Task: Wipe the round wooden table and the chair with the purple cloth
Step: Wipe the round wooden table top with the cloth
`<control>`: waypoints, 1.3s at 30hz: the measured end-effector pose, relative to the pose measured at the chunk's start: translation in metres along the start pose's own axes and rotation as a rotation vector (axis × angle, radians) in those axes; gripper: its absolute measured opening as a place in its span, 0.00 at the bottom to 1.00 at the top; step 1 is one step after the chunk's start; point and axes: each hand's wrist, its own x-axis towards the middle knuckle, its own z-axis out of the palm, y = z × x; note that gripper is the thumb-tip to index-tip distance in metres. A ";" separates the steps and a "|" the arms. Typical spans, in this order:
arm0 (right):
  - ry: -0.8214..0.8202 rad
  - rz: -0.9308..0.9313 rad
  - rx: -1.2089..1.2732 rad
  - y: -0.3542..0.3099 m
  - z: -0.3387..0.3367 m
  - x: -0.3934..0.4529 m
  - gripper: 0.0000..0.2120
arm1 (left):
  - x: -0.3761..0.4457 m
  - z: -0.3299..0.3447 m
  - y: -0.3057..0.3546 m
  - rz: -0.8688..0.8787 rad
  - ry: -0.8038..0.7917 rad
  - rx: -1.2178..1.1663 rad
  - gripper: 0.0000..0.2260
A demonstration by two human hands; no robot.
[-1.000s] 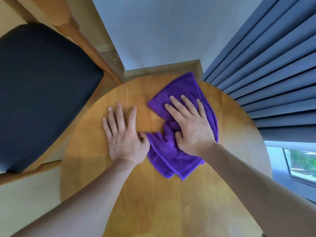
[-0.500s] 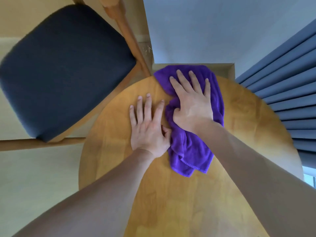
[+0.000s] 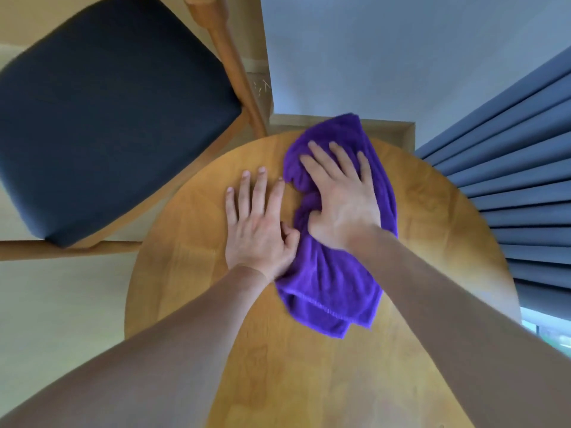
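Now the right hand (image 3: 341, 199) presses flat on the purple cloth (image 3: 333, 273) at the counter (image 3: 191, 242) far edge; left hand (image 3: 258, 230) lies flat beside, holding nothing. Overshoot (cloth already overhanging) could drop it behind; chair (image 3: 102, 118) awaits.

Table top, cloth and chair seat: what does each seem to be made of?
Round table: light wood, faint grain, smooth satin sheen, probably varnished. Purple cloth: soft, fuzzy pile with a stitched hem, likely microfibre. Chair seat: dark matte padding, fabric or leatherette, on a wooden frame.
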 end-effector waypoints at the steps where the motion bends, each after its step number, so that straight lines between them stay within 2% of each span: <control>1: -0.011 0.008 -0.006 -0.002 -0.002 0.015 0.45 | 0.000 0.000 -0.001 0.000 0.000 0.005 0.34; 4: -0.008 0.012 -0.022 -0.006 -0.001 0.033 0.44 | 0.001 -0.001 -0.001 0.004 -0.006 0.000 0.33; 7: 0.026 -0.018 -0.035 -0.004 0.005 0.017 0.41 | -0.001 -0.003 -0.002 0.011 -0.026 -0.010 0.32; 10: 0.027 -0.038 -0.050 -0.005 0.013 -0.021 0.40 | -0.001 -0.008 -0.023 0.126 -0.063 -0.030 0.31; 13: 0.014 -0.045 -0.050 -0.010 0.022 -0.068 0.38 | -0.006 -0.015 -0.060 0.247 -0.110 0.055 0.32; 19: 0.017 0.034 -0.048 -0.021 0.037 -0.094 0.39 | -0.039 -0.004 -0.082 -0.006 -0.022 0.028 0.35; 25: -0.059 -0.048 -0.022 -0.054 0.021 -0.002 0.42 | -0.034 -0.007 -0.078 0.008 -0.006 0.039 0.33; 29: -0.031 -0.039 0.013 -0.077 0.021 0.037 0.39 | -0.033 -0.008 -0.080 0.012 -0.031 0.089 0.32; 34: 0.075 -0.078 0.070 -0.062 0.038 -0.041 0.33 | -0.032 -0.007 -0.078 0.005 -0.001 0.034 0.30; 37: 0.055 -0.099 0.062 -0.056 0.049 -0.093 0.35 | -0.032 -0.007 -0.078 0.008 0.002 0.019 0.32; 39: 0.028 -0.108 0.040 -0.054 0.049 -0.096 0.37 | -0.032 -0.008 -0.078 0.006 0.001 0.015 0.33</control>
